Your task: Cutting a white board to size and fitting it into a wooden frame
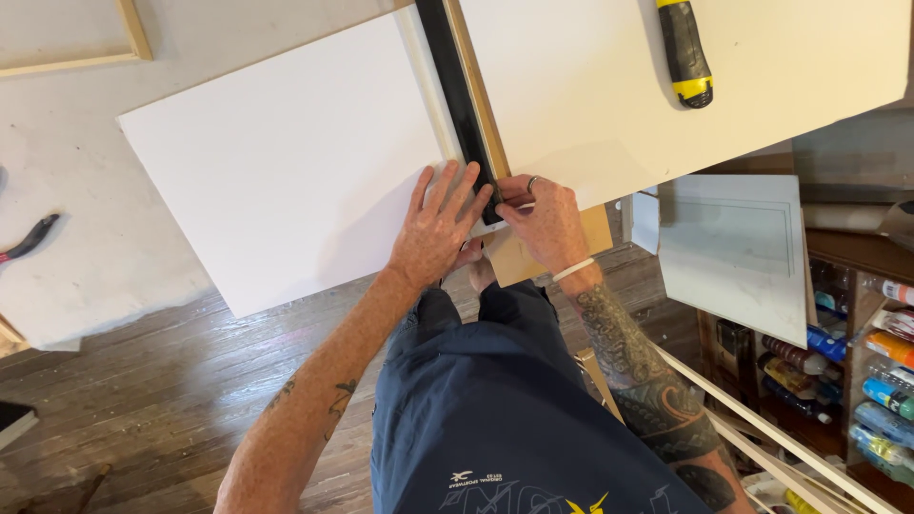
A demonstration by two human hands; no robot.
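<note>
White board (286, 171) under hands (490, 224) (fingers splayed)

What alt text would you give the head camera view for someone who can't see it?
A person's left hand presses flat on a white board while the right hand pinches the near end of a black straightedge. A yellow-and-black utility knife lies beyond.

Black ruler (464, 105) near end hidden under both hands; utility knife (685, 52) top cut by frame edge.
</note>
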